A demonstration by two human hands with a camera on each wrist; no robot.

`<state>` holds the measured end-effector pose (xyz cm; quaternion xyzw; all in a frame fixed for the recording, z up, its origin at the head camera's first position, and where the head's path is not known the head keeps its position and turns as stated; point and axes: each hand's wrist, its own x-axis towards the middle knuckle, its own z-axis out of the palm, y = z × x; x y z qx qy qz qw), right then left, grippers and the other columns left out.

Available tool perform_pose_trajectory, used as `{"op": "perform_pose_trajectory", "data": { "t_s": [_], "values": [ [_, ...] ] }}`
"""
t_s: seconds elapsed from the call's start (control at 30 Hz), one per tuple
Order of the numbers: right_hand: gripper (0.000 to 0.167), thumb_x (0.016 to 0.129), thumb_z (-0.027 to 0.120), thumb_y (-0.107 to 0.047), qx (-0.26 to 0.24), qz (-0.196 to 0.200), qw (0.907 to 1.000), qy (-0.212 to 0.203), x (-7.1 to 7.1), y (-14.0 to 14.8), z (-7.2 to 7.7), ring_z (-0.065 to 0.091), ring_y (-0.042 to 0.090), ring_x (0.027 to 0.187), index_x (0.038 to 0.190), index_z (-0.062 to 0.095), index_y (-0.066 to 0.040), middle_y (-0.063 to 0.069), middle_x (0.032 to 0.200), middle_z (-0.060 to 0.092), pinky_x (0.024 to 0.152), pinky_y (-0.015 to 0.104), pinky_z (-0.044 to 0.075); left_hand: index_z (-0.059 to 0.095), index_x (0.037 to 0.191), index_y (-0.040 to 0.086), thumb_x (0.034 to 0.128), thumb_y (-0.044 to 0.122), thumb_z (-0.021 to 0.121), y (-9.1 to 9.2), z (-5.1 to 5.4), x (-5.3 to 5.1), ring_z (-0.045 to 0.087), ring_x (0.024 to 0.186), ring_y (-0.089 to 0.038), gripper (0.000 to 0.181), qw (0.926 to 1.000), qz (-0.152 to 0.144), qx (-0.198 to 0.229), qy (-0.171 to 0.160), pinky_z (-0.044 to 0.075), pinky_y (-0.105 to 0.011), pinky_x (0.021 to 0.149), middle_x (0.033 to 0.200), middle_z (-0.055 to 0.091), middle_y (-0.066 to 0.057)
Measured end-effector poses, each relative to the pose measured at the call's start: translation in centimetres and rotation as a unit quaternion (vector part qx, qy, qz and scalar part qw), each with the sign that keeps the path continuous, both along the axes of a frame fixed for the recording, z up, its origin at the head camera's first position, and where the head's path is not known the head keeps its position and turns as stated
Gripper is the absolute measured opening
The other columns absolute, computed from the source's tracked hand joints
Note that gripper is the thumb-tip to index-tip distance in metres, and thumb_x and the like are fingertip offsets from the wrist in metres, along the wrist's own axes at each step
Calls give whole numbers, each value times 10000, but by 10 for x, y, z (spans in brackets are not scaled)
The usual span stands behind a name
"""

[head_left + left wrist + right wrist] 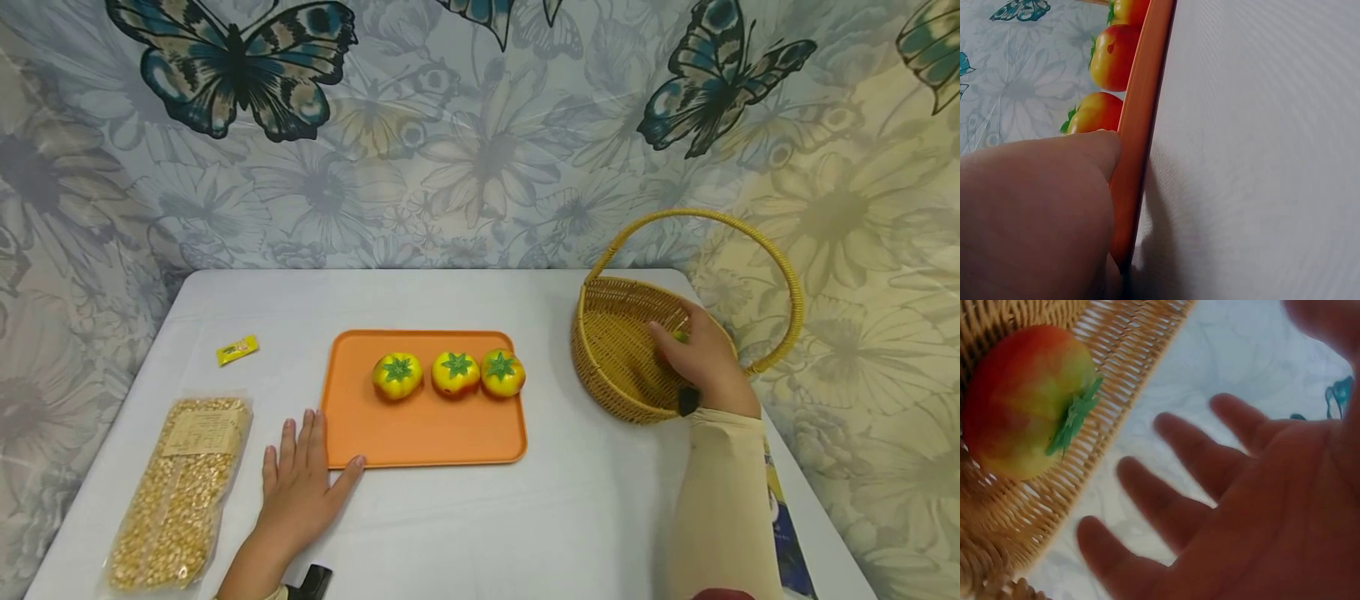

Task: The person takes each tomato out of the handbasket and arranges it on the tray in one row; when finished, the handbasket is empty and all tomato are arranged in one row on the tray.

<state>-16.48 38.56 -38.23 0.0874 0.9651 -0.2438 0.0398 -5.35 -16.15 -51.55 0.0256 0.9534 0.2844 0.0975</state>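
Observation:
My left hand (300,490) lies with its fingers straight along the left edge of an orange tray (427,437), its thumb at the near rim. On the tray sit a yellow-red tomato (397,375) with a green star-shaped top, a second tomato (455,374) and a third tomato (502,372) by the right rim. At the right, my right hand (705,354) is over the wicker basket (600,367). The right wrist view shows its fingers spread and apart from another tomato (1029,403) inside the basket, mostly hidden in the head view.
A clear bag of corn kernels (176,500) lies at the left of the white table (570,517). Behind it is a small yellow packet (237,350). The basket's tall handle (797,312) arches at the right. A blue package (787,537) shows partly beyond my right sleeve.

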Motion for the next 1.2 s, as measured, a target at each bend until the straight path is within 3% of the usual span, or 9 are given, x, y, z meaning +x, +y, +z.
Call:
{"op": "perform_pose_trajectory", "data": {
  "t_s": [0.47, 0.83, 0.97, 1.07, 1.2],
  "values": [
    [1015, 1073, 420, -626, 64, -441, 9950, -889, -5, 6, -8, 183, 675, 1449, 1626, 53, 142, 471, 1613, 129, 1123, 765, 247, -31, 1680, -16, 1058, 652, 492, 1, 1, 1, -187, 1581, -449, 1052, 9999, -20, 95, 52, -179, -679, 1177, 1738, -20, -284],
    [792, 1077, 456, -403, 145, -680, 9939, -855, -18, 19, -20, 350, 628, 1379, 1581, 235, 167, 466, 1536, 305, 1111, 711, 316, -35, 1681, -10, 1059, 656, 484, 0, 0, 0, -196, 1582, -435, 1049, 9999, -43, 118, 91, -199, -658, 1179, 1740, -26, -274],
    [795, 1076, 490, -415, -6, -796, 9934, -824, -17, 20, -23, 425, 582, 1303, 1576, 261, 159, 452, 1505, 352, 1075, 688, 364, -35, 1681, -10, 1058, 660, 480, 0, -1, -1, -195, 1582, -438, 1050, 9999, -61, 113, 109, -197, -661, 1178, 1740, -26, -274],
    [811, 1082, 498, -457, -143, -751, 9936, -830, -18, 20, -24, 437, 550, 1273, 1574, 274, 147, 432, 1493, 369, 1062, 680, 373, -31, 1680, -15, 1056, 671, 471, 0, -1, 0, -193, 1579, -447, 1055, 9999, -56, 77, 82, -191, -672, 1176, 1738, -28, -279],
    [788, 1090, 532, -435, -359, -428, 9952, -803, -20, 20, -27, 399, 563, 1354, 1570, 283, 138, 418, 1532, 344, 1104, 689, 343, -27, 1679, -20, 1052, 682, 467, 0, 0, 0, -193, 1577, -456, 1063, 10000, -39, 52, 30, -187, -682, 1173, 1736, -29, -284]
  ]
}}
